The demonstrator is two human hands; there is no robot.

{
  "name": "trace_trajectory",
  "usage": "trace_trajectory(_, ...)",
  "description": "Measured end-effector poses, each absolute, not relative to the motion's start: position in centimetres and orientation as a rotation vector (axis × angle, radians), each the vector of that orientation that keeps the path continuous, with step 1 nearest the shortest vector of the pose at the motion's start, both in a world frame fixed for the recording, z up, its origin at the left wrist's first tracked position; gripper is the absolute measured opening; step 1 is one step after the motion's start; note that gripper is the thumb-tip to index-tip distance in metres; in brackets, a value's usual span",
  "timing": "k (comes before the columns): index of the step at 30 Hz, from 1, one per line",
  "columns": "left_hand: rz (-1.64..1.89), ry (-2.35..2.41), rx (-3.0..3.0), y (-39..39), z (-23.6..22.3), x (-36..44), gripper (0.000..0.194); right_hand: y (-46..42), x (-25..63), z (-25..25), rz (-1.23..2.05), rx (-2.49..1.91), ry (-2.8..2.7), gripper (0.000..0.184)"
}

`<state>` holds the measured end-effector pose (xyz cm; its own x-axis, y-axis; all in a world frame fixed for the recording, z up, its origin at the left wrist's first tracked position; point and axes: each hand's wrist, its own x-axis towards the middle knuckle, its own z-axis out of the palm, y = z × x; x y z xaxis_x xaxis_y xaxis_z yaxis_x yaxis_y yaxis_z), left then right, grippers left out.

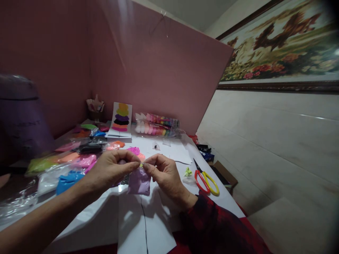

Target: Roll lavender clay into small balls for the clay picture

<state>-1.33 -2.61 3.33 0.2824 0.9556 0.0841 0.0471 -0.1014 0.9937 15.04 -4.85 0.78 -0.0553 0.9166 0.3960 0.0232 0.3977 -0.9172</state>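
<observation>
A small lilac clay packet [139, 182] hangs upright over the white paper [159, 233], which bears a long black line. My left hand [112, 165] pinches its top edge at the left corner, thumb against fingers. At the right corner my right hand [165, 176] pinches the same edge, so the two sets of fingertips almost meet. A tiny yellow bit shows between them. Behind my hands, textured pink clay [134, 150] and peach clay [142, 157] are partly hidden, as is a dark textured patch below my left fingers.
Scissors [206, 181] with red and yellow handles lie at right, beside yellow-green clay [188, 172] on clear plastic. Coloured packets, including a blue packet [67, 181], crowd the left. A painted card [120, 121] and a clear-wrapped multicoloured pack [157, 127] stand behind. A purple cylinder [22, 120] is far left.
</observation>
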Motion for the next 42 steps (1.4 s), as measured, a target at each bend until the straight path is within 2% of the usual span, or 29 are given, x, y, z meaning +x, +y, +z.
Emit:
trace_trajectory(8,1.058,1.018,1.710,-2.2,2.9,-1.6,0.016,-5.1,15.0,1.0,0.889,-0.940,-1.472,0.015)
trace_trajectory(42,0.970,0.930,1.432,-3.0,3.6,-1.4,0.025,-4.8,15.1,1.0,0.948,-0.938,-1.425,0.020)
